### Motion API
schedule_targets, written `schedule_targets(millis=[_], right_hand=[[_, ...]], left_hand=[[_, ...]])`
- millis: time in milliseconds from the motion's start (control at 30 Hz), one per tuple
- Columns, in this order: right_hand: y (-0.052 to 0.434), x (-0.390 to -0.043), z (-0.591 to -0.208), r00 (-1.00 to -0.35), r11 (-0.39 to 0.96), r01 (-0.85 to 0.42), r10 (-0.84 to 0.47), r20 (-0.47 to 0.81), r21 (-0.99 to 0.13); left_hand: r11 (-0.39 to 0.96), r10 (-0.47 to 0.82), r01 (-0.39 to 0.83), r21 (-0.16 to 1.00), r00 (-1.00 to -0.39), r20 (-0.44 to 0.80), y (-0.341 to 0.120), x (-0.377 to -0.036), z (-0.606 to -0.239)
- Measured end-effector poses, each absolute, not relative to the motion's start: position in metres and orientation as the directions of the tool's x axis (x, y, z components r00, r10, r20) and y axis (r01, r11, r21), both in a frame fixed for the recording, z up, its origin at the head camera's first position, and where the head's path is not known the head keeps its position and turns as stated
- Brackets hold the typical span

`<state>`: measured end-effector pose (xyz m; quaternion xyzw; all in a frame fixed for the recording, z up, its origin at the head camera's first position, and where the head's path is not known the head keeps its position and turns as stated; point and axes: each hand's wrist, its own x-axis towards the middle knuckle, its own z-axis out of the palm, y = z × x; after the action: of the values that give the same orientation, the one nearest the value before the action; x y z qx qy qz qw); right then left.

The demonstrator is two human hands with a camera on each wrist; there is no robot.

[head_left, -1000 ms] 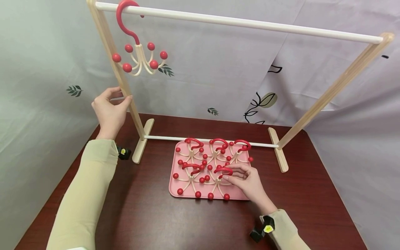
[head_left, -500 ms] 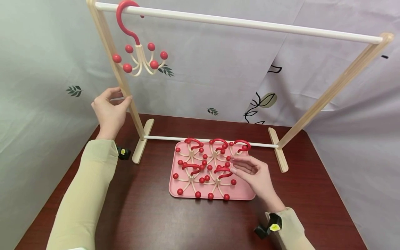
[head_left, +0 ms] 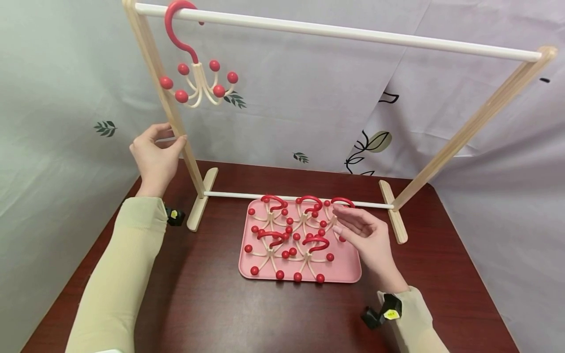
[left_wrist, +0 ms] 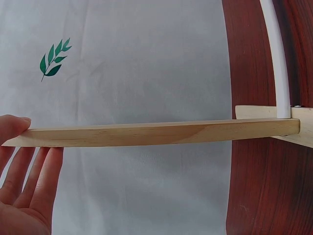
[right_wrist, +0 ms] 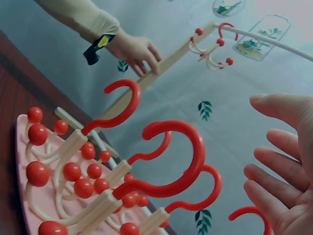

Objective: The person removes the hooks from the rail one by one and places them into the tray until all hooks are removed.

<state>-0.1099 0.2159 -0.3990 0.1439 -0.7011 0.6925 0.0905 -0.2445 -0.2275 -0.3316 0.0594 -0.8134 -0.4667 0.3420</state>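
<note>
My left hand (head_left: 154, 157) pinches the left wooden post (head_left: 192, 169) of a rack between thumb and fingers; the left wrist view shows the thumb on one side of the post and the fingers on the other. My right hand (head_left: 368, 240) hovers over the right side of a pink tray (head_left: 346, 272), thumb and fingers apart with nothing between them. Several cream hangers with red hooks and red ball tips lie in that tray. The back right hanger (head_left: 343, 200) is nearest my right hand and partly hidden behind it. A front hanger (head_left: 308, 254) lies closer to me.
Another hanger (head_left: 199, 81) hangs at the left end of the rack's white top rail (head_left: 335, 32). A lower white bar (head_left: 234, 195) runs behind the tray. The right post (head_left: 472, 127) leans up on the far side. A patterned cloth hangs behind the dark table (head_left: 212, 304).
My right hand has come off the front right hanger's hook and moved back and right, toward the back right hanger. My left hand has stayed on the post.
</note>
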Motion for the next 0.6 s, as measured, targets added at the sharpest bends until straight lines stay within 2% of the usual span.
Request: schedule_targets(millis=[600], right_hand=[[0.201, -0.126, -0.381, -0.913, -0.082, -0.404, -0.023, 0.407, -0.911]], left_hand=[[0.560, -0.414, 0.221, 0.799, -0.761, 0.500, -0.228, -0.244, -0.332]])
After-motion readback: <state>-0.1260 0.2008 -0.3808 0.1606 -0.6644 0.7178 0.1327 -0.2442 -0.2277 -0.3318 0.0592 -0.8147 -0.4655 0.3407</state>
